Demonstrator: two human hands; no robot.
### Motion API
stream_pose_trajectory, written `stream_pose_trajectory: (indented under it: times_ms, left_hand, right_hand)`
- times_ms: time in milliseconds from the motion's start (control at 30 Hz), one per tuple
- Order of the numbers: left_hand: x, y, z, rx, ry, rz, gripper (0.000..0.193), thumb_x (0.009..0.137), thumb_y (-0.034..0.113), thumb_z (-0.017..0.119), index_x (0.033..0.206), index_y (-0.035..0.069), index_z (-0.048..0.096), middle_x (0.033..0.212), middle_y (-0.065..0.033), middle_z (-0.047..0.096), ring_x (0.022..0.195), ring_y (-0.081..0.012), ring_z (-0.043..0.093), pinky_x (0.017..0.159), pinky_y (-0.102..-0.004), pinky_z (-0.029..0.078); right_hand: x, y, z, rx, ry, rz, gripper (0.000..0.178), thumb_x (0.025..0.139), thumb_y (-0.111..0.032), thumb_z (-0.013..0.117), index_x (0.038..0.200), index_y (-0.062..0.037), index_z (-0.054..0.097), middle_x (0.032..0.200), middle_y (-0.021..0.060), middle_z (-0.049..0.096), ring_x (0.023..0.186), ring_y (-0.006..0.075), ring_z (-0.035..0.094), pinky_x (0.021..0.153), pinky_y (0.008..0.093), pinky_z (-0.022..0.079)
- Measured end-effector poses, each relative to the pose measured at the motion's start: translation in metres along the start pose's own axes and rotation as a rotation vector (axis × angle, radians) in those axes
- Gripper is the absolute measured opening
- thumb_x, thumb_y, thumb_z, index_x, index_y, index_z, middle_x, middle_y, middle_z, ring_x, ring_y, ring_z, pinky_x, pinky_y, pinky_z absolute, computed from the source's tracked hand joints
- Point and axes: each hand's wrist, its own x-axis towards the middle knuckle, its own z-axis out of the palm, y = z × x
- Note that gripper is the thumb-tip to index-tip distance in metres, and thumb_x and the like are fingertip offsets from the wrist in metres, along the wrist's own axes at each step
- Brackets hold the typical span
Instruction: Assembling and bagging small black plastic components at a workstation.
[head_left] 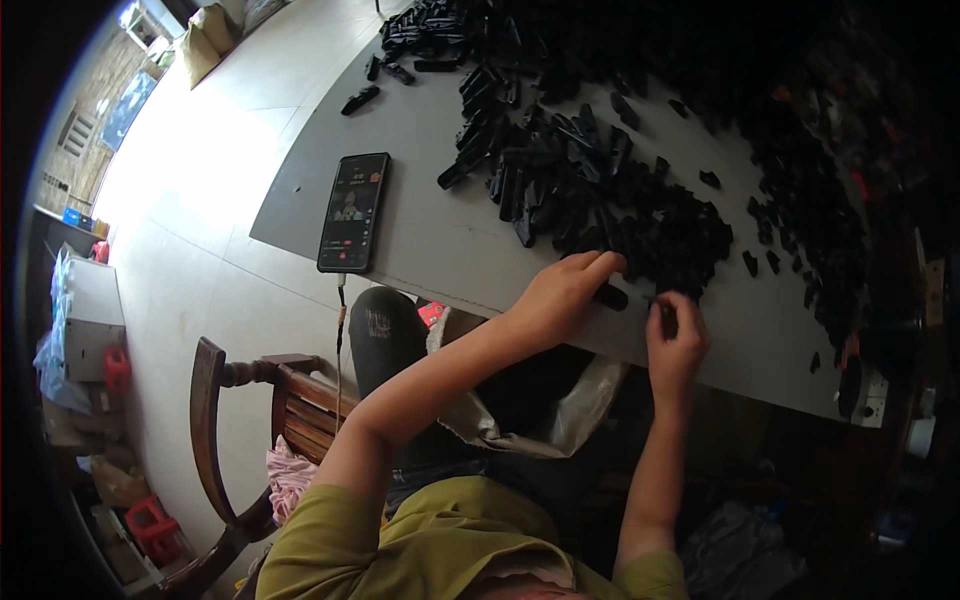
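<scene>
My left hand (562, 298) is closed at the near edge of the grey table, its fingers curled round a glossy black elongated piece (611, 297) that sticks out on the right. My right hand (678, 345) faces it a short way off, thumb and fingers brought together in a pinch. Something small and dark shows between those fingertips, too small to name. Just beyond both hands lies a heap of loose black pieces (560, 165), mostly long and narrow with a shiny surface. Its near end almost touches my fingers.
A phone (353, 213) with a lit screen and a cable lies on the table (430, 240) at the left. More small black pieces (810, 215) cover the right side. Below the edge, a pale open sack (590, 405) rests near my lap. A wooden chair (210, 430) stands left.
</scene>
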Motion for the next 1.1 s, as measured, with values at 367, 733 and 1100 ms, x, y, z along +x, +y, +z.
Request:
stream_pose_trajectory:
  times_ms: [367, 733, 1100]
  left_hand:
    - [-0.026, -0.026, -0.014, -0.094, -0.058, 0.080, 0.027, 0.069, 0.004, 0.074, 0.094, 0.003, 0.065, 0.098, -0.0117, 0.064, 0.093, -0.0306, 0.061, 0.082, -0.0386, 0.050]
    - [-0.023, -0.023, -0.019, -0.173, -0.153, 0.054, 0.027, 0.066, 0.003, 0.076, 0.091, 0.002, 0.070, 0.096, -0.0125, 0.065, 0.094, -0.0306, 0.061, 0.084, -0.0379, 0.049]
    - [-0.008, -0.011, -0.026, 0.214, 0.065, -0.007, 0.022, 0.076, 0.018, 0.072, 0.089, 0.004, 0.062, 0.088, -0.0101, 0.058, 0.088, -0.0302, 0.057, 0.074, -0.0383, 0.049]
  right_hand:
    - [-0.009, -0.019, 0.007, 0.277, -0.304, -0.026, 0.028, 0.077, 0.002, 0.070, 0.104, 0.0019, 0.067, 0.092, 0.0074, 0.059, 0.083, 0.0173, 0.059, 0.070, 0.0264, 0.047]
    - [-0.014, 0.001, 0.006, 0.162, -0.288, -0.176, 0.035, 0.062, -0.003, 0.080, 0.095, -0.0030, 0.071, 0.086, 0.0059, 0.060, 0.082, 0.0221, 0.055, 0.072, 0.0331, 0.046]
    - [0.008, 0.010, 0.010, -0.236, 0.048, 0.159, 0.033, 0.083, -0.015, 0.071, 0.112, -0.0054, 0.060, 0.092, 0.0086, 0.056, 0.073, 0.0210, 0.058, 0.066, 0.0313, 0.049]
